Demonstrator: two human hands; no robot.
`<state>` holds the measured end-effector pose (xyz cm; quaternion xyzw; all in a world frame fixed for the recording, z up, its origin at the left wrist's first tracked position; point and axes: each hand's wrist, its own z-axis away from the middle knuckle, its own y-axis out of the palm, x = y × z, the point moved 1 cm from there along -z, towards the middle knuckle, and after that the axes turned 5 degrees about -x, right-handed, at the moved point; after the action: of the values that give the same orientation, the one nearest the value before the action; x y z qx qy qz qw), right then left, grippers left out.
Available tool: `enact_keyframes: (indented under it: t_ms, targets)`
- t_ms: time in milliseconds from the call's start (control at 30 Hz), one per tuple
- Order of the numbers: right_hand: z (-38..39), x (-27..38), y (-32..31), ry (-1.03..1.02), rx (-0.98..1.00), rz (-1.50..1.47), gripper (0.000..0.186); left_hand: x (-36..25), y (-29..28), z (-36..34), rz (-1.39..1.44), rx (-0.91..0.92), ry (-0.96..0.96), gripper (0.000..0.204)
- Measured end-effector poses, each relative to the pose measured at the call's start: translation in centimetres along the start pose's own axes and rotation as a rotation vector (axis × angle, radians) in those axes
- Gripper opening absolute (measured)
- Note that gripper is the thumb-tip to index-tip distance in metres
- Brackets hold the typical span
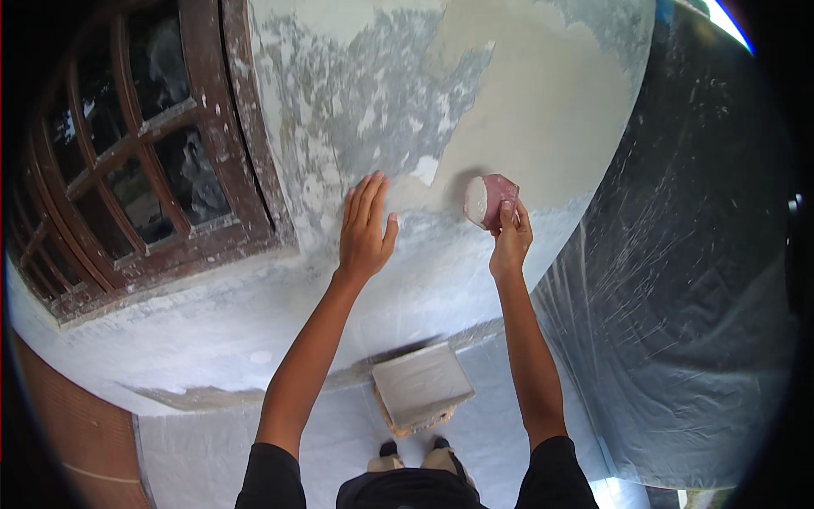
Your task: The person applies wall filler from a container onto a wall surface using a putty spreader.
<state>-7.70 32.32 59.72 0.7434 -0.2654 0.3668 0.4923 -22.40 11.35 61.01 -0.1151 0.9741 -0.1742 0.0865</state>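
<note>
My right hand [511,242] pinches a small dull-red putty spreader [504,197], thumb on its face. A thick white coat of putty covers the spreader's left part, which is held up close to the wall; whether it touches cannot be told. My left hand [365,227] is stretched out against the wall, fingers extended, with nothing in it. Between and above my hands the wall [373,93] is patchy grey and white. To the upper right of it spreads a smooth beige coat of filler [551,110], with a ragged left edge.
On the left is a brown wooden window [199,170] with several panes. Clear plastic sheeting [678,322] hangs at the right. Below my hands, a square putty-smeared board [422,383] rests on a support at the wall's foot. Pale sheeting [254,450] covers the floor around my feet.
</note>
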Motion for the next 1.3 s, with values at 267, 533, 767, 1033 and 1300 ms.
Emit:
enact_keyframes:
  t_ms: [267,533,767,1033,1300]
  targets:
    - [7.0,-11.9,-9.5,0.260,0.058,0.219,0.039,-0.1,1.1,12.2,0.042,0.192,-0.142,0.052]
    - [16.4,-26.8,-24.8,0.561,0.202,0.517,0.037,-2.0,2.1,30.4,0.023,0.398,-0.454,0.050]
    - [26.3,-35.7,-32.9,0.700,0.358,0.778,0.031,-4.3,1.6,47.7,0.046,0.486,-0.844,0.047]
    - [33.2,-42.4,-34.4,0.554,0.343,0.911,0.031,-7.0,4.1,58.6,0.136,0.524,-1.135,0.049]
    - [35.8,-45.6,-31.5,0.454,0.383,1.018,0.030,-7.9,5.3,64.3,0.186,0.597,-1.297,0.051]
